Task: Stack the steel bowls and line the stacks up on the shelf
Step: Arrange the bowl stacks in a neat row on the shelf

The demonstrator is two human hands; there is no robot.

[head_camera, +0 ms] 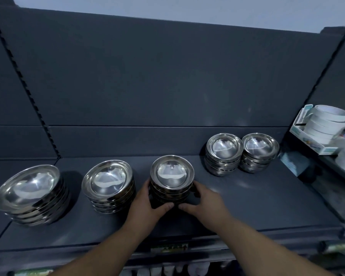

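Several stacks of steel bowls stand on a dark shelf [247, 206]. The middle stack [171, 174] is gripped from both sides: my left hand [145, 206] curls round its left flank, my right hand [203, 202] round its right flank, thumbs meeting at the front base. To the left stand a second stack [108, 182] and a larger, leaning stack [28, 188] at the far left. Two more stacks, one [223, 150] beside the other [260, 149], touch near the back right.
A dark back panel [167, 86] rises behind the shelf. On the neighbouring shelf at right a white box [315, 144] holds a pile of white tape rolls [327, 122]. A label strip [168, 248] runs along the shelf's front edge.
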